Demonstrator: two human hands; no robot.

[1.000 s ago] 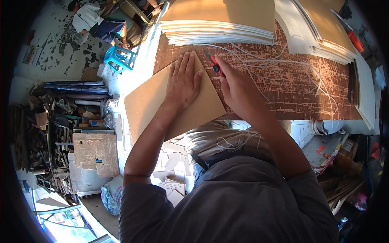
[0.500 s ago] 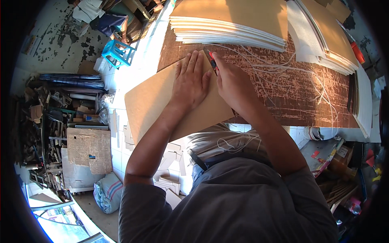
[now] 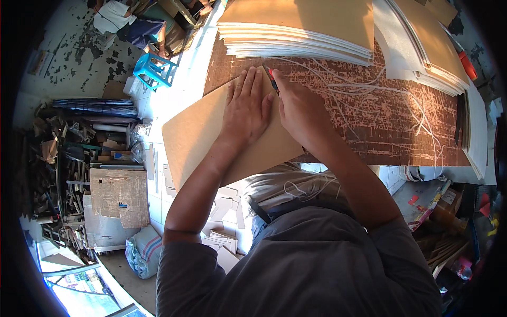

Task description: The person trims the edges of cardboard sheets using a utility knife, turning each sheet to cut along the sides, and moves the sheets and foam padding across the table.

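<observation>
A tan sheet of board (image 3: pixel 198 129) lies slanted over the left front edge of the worn brown table (image 3: pixel 364 124). My left hand (image 3: pixel 246 108) rests flat on the sheet near its far corner, fingers stretched out. My right hand (image 3: pixel 302 108) is closed around a red and black utility knife (image 3: pixel 272 79), held at the sheet's right edge near that corner. The blade tip is too small to make out. Thin white strips (image 3: pixel 369 87) lie loose on the table to the right of my right hand.
A thick stack of tan and white boards (image 3: pixel 301 39) stands at the table's far side, another stack (image 3: pixel 430 63) at the right. Board offcuts (image 3: pixel 224 211) litter the floor. A blue stool (image 3: pixel 153 71) and a seated person (image 3: pixel 127 24) are at the far left.
My right hand and the knife have shifted slightly to the left along the sheet's edge. The left hand stays pressed on the sheet.
</observation>
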